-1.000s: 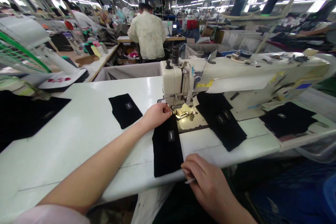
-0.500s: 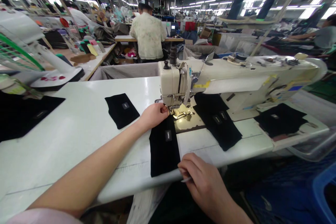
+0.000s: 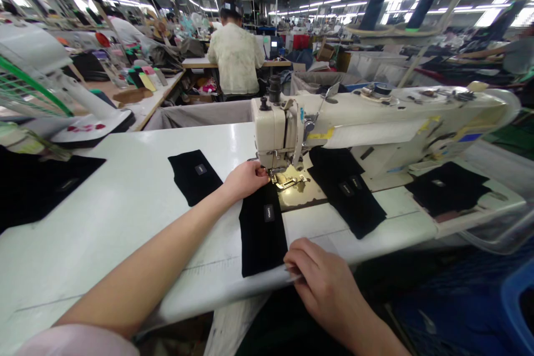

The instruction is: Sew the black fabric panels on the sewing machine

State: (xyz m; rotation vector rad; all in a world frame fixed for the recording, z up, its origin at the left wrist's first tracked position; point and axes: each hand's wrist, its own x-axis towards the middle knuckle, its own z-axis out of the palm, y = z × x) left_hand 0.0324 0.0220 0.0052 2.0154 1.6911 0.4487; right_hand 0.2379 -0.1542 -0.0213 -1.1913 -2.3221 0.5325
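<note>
A black fabric piece (image 3: pixel 261 247) with a small dark label (image 3: pixel 269 213) runs lengthwise from the sewing machine's needle area (image 3: pixel 274 175) to the table's front edge. The fingers of my left hand (image 3: pixel 247 179) are pinched on its far end, right beside the presser foot. My right hand (image 3: pixel 319 272) is closed at the near right corner, with its fingertips against the fabric's edge. Below those fingers pokes a thin silvery thing (image 3: pixel 295 278), too small to name. A gold-coloured metal guide (image 3: pixel 287 182) lies on the machine bed just right of the foot.
The sewing machine (image 3: pixel 367 117) spans the table's right side. More labelled black pieces lie left (image 3: pixel 195 177), under the machine arm (image 3: pixel 354 206), at the far right (image 3: pixel 446 189) and at the left edge (image 3: pixel 37 189). A blue crate (image 3: pixel 471 306) stands lower right. A person (image 3: pixel 236 55) sits ahead.
Both hands stay almost in place. The right hand has risen very slightly at the fabric's corner, and the view has shifted a little.
</note>
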